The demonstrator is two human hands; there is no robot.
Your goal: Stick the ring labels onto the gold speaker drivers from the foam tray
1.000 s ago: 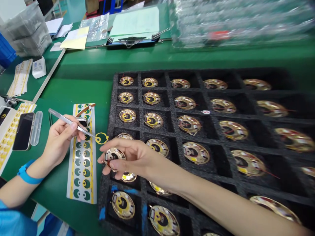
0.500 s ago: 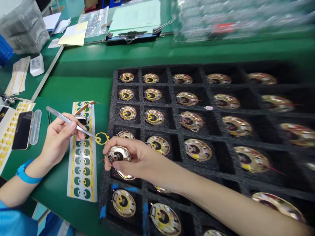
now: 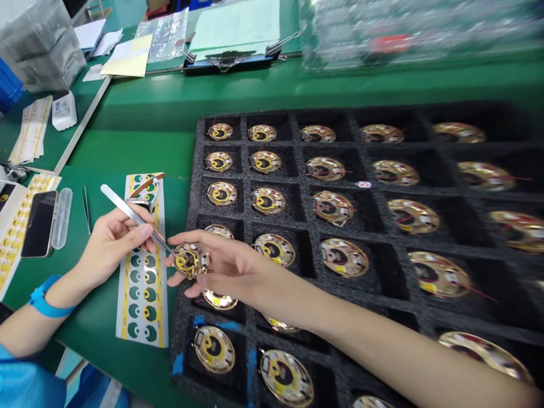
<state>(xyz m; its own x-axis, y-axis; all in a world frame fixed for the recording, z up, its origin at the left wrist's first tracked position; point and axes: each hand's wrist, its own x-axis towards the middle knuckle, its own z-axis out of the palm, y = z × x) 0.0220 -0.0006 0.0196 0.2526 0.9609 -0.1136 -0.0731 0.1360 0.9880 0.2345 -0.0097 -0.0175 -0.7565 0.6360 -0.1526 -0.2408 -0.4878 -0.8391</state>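
A green worktop filled much of the background, its smooth surface lit evenly and carrying a soft sheen. A darker band of shade crossed it toward the back, and at the left a pale strip ran diagonally between two stretches of green. Beyond the far left edge showed a patch of teal floor, with a brown box cut off by the top of the view. Grey bins stood stacked in the left corner near a blue bin. At the upper right, transparent plastic caught whitish, blurred highlights.
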